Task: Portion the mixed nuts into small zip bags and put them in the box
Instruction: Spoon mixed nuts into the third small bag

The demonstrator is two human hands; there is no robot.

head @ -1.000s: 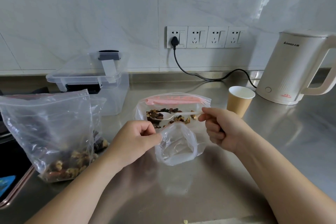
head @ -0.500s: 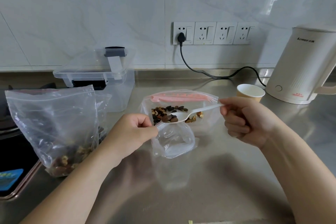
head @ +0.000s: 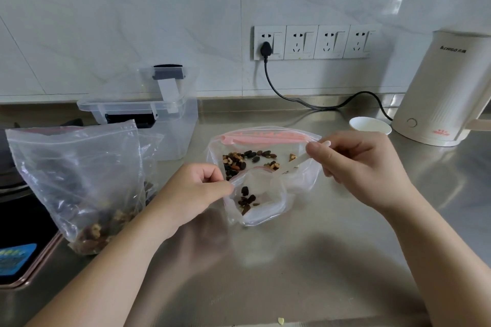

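Pinching the small zip bag (head: 256, 198) open, the left hand (head: 195, 192) holds it above the counter (head: 332, 260); the right hand (head: 356, 167) grips a white spoon (head: 297, 162) tipped into it. Beyond that hand, the kettle (head: 441, 93) reads "CHIGO".

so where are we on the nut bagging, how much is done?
Early. Done: nothing visibly packed in the clear box. In hand: left hand holds the small zip bag open with a few nuts inside; right hand holds the plastic spoon over it. Left: fill, seal, box it, then portion the flat bag and big bag.
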